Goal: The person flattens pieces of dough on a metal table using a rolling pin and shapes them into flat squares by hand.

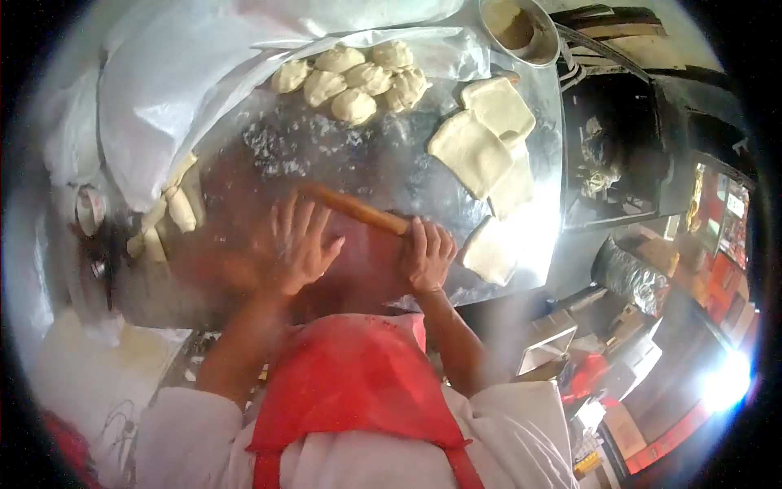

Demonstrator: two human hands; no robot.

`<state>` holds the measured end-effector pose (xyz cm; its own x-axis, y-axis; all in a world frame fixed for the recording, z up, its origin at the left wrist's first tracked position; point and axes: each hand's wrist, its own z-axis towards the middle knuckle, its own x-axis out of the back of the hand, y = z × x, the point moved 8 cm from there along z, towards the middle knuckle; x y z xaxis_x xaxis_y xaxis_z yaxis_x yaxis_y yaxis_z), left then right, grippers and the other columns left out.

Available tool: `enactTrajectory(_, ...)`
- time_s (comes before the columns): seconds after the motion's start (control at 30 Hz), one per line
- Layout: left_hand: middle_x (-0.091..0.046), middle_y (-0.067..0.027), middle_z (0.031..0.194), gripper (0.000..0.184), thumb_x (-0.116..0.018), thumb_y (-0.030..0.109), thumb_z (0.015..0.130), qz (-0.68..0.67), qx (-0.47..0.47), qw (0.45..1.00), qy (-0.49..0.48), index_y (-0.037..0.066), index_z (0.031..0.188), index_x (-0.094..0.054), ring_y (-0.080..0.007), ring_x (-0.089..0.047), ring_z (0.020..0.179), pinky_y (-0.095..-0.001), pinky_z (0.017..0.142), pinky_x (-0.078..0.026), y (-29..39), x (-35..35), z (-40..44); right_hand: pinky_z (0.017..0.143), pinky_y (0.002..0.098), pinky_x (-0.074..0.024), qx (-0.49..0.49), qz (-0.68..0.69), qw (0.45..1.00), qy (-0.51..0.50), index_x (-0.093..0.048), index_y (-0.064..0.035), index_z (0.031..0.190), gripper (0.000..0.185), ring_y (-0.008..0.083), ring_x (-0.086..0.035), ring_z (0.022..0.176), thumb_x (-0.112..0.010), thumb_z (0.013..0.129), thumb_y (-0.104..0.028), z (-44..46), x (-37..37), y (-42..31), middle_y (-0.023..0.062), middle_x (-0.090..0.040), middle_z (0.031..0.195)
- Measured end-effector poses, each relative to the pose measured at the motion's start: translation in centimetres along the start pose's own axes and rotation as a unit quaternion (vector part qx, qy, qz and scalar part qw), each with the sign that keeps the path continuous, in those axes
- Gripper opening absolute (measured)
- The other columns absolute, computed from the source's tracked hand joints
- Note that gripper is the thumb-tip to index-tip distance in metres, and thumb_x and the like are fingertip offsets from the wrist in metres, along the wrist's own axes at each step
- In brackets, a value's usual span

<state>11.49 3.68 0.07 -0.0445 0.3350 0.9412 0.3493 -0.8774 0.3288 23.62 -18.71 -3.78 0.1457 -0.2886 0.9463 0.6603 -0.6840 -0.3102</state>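
Observation:
My right hand (428,254) is wrapped round one end of a wooden rolling pin (358,209), which slants up and left over the metal worktop (358,163). Fingers spread, my left hand (303,248) lies below the pin's far end and holds nothing; whether it presses on the worktop I cannot tell. Flat sheets of rolled dough (470,153) overlap to the upper right, with another flat dough piece (491,251) just right of my right hand. Several dough balls (354,106) cluster at the worktop's far side.
White plastic sheeting (187,73) covers the far left. Long dough strips (181,208) lie at the left edge. A metal bowl (521,33) with brownish contents stands at the upper right, near a dark oven-like opening (615,147). Boxes (547,341) crowd the lower right.

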Motion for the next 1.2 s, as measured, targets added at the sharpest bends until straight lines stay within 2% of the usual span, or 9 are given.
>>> enactTrajectory(0.33, -0.053, -0.0234, 0.148, 0.054, -0.070, 0.039, 0.097, 0.036, 0.021, 0.999, 0.005, 0.003, 0.137, -0.066, -0.0495, -0.038, 0.149, -0.0722, 0.121, -0.026, -0.5, -1.3, -0.1, 0.121, 0.0528, -0.0302, 0.021, 0.006, 1.000, -0.004, -0.052, -0.0172, 0.157, 0.054, 0.0297, -0.048, 0.140, -0.057, 0.104, -0.027, -0.2, -0.4, 0.0, 0.0062, -0.054, 0.154)
enactTrajectory(0.57, -0.048, -0.0227, 0.156, 0.071, -0.062, 0.054, 0.102, 0.009, 0.053, 0.998, 0.042, 0.006, 0.153, -0.053, -0.0453, -0.037, 0.152, -0.0687, 0.123, -0.022, -1.0, -0.5, -0.4, 0.120, 0.0544, -0.0311, 0.011, 0.006, 1.000, -0.009, -0.051, -0.0158, 0.156, 0.059, 0.0343, -0.049, 0.139, -0.063, 0.101, -0.034, 1.0, 0.7, -0.3, 0.0088, -0.056, 0.150)
enactTrajectory(0.63, -0.043, -0.0230, 0.163, 0.080, -0.061, 0.061, 0.101, -0.156, 0.191, 0.969, -0.012, 0.011, 0.162, -0.044, -0.0441, -0.034, 0.155, -0.0686, 0.124, -0.020, -3.1, -1.0, -0.6, 0.118, 0.0549, -0.0329, 0.043, 0.012, 0.999, 0.011, -0.052, -0.0152, 0.155, 0.063, 0.0351, -0.052, 0.135, -0.069, 0.098, -0.037, 2.3, 2.2, -0.8, 0.0100, -0.058, 0.145)
enactTrajectory(0.7, -0.036, -0.0187, 0.170, 0.085, -0.060, 0.066, 0.100, -0.226, 0.205, 0.950, 0.065, 0.018, 0.166, -0.038, -0.0412, -0.030, 0.158, -0.0682, 0.125, -0.019, -3.8, -1.0, -2.3, 0.115, 0.0555, -0.0348, 0.039, -0.024, 0.995, -0.092, -0.054, -0.0139, 0.152, 0.063, 0.0357, -0.055, 0.129, -0.072, 0.096, -0.034, 3.6, 2.6, -1.0, 0.0110, -0.060, 0.139)
enactTrajectory(0.77, -0.034, -0.0132, 0.173, 0.084, -0.057, 0.068, 0.101, 0.032, 0.088, 0.995, 0.043, 0.021, 0.167, -0.035, -0.0391, -0.028, 0.160, -0.0663, 0.127, -0.018, -1.9, -2.3, -3.0, 0.110, 0.0570, -0.0390, 0.066, -0.014, 0.995, -0.072, -0.054, -0.0155, 0.152, 0.063, 0.0361, -0.056, 0.125, -0.074, 0.094, -0.033, 5.4, 2.7, -2.1, 0.0120, -0.061, 0.134)
enactTrajectory(0.97, -0.045, -0.0176, 0.165, 0.081, -0.065, 0.054, 0.101, -0.022, 0.070, 0.991, 0.114, 0.009, 0.163, -0.040, -0.0411, -0.040, 0.153, -0.0636, 0.121, -0.033, -2.4, 1.0, -3.1, 0.094, 0.0505, -0.0487, 0.091, 0.015, 0.994, -0.066, -0.065, -0.0130, 0.130, 0.039, 0.0349, -0.062, 0.116, -0.075, 0.093, -0.021, 6.7, 2.3, -4.0, 0.0115, -0.064, 0.126)
enactTrajectory(1.03, -0.045, -0.0233, 0.164, 0.076, -0.065, 0.047, 0.104, -0.441, 0.182, 0.855, 0.203, 0.006, 0.162, -0.040, -0.0416, -0.043, 0.152, -0.0603, 0.122, -0.033, -5.4, 1.8, -5.6, 0.094, 0.0503, -0.0489, 0.133, 0.026, 0.986, -0.094, -0.065, -0.0123, 0.129, 0.040, 0.0347, -0.063, 0.116, -0.076, 0.092, -0.020, 3.6, 4.9, -6.1, 0.0113, -0.064, 0.127)
enactTrajectory(1.1, -0.047, -0.0266, 0.161, 0.070, -0.065, 0.041, 0.104, -0.399, 0.195, 0.873, 0.201, 0.006, 0.161, -0.042, -0.0420, -0.044, 0.151, -0.0588, 0.125, -0.030, -6.5, 5.0, -7.8, 0.098, 0.0497, -0.0497, 0.175, 0.012, 0.964, -0.202, -0.066, -0.0118, 0.129, 0.040, 0.0342, -0.064, 0.118, -0.076, 0.093, -0.024, 0.7, 6.3, -9.7, 0.0111, -0.063, 0.131)
enactTrajectory(1.2, -0.048, -0.0207, 0.162, 0.071, -0.063, 0.046, 0.104, -0.149, 0.179, 0.966, 0.111, 0.008, 0.161, -0.044, -0.0395, -0.041, 0.154, -0.0610, 0.127, -0.023, -6.4, 6.8, -8.3, 0.103, 0.0497, -0.0492, 0.203, 0.080, 0.952, -0.215, -0.066, -0.0121, 0.133, 0.043, 0.0347, -0.063, 0.124, -0.074, 0.096, -0.032, -0.5, 6.1, -13.2, 0.0123, -0.063, 0.138)
